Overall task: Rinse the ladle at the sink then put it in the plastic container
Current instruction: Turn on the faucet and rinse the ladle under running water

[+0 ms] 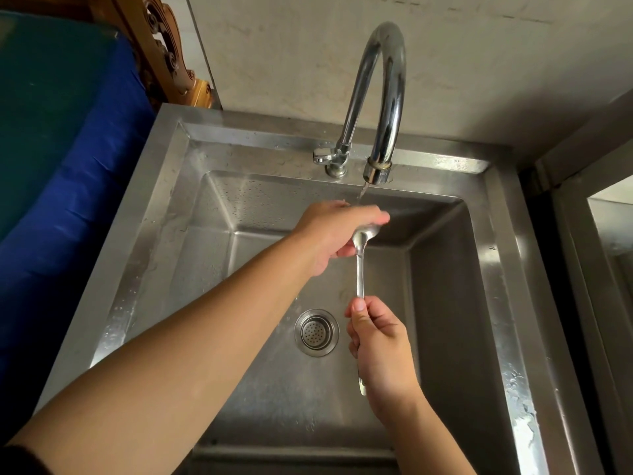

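A steel ladle [359,272] hangs over the basin of the steel sink [493,269], bowl end up and away from me. My right hand [380,351] grips its handle low down; the handle's tip shows below my palm. My left hand [335,234] is cupped over the ladle's bowl, which is mostly hidden under my fingers. A thin stream of water [362,192] runs from the curved chrome tap [383,97] onto my left hand and the bowl. No plastic container is in view.
A round drain strainer [317,332] sits in the basin floor. The tap's small lever [322,155] is at its base. A blue and green cloth-covered object [68,149] stands left of the sink, a carved wooden piece [164,46] behind it. A metal frame [589,234] borders the right.
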The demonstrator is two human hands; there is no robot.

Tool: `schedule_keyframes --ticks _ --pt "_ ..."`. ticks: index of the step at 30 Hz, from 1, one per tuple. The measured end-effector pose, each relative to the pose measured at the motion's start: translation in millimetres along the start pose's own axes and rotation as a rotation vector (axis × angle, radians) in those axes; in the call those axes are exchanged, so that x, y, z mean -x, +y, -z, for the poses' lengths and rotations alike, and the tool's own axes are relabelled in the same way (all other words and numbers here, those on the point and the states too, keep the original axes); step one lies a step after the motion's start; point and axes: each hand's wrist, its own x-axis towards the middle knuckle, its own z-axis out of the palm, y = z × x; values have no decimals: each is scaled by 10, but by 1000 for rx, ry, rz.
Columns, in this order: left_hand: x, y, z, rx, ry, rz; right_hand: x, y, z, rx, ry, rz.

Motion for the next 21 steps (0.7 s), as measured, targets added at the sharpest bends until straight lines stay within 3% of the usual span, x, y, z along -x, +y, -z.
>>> schedule_keyframes --ticks 8,12,16,21 --pt "-16 -19 26 223 74 150 23 -3 33 0 -102 -37" --pt "-45 -36 106 332 -25 232 50 -100 30 -132 -210 -94" --pt "-36 -51 182 443 -131 202 65 -222 8 -255 -177 -219" --pt "-13 -55 214 288 -112 71 104 -313 14 -374 -158 -301"
